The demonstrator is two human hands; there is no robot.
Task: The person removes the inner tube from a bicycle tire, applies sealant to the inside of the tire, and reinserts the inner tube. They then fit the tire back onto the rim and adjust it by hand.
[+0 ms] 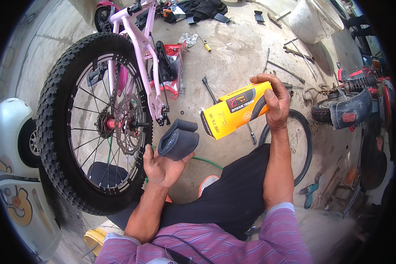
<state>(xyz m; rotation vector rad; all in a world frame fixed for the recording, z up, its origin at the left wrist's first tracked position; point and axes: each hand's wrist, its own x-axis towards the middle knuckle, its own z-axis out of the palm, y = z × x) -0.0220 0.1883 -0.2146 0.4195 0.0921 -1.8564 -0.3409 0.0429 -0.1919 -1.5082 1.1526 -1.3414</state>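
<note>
Yellow box (pixel 237 111) held in right hand (pixel 277 104), folded black tube (pixel 180 143) at left hand (pixel 163 170), that grip's closure unclear

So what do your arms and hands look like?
My left hand and right hand are bare: no gloves, and no watch or bracelet shows. My forearms are uncovered too. My short sleeves are purple with thin pale stripes, and have pale blue edges.

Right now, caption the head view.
Left hand holds a folded black inner tube, right hand grips a yellow box, beside a knobbly bicycle tyre.
</note>
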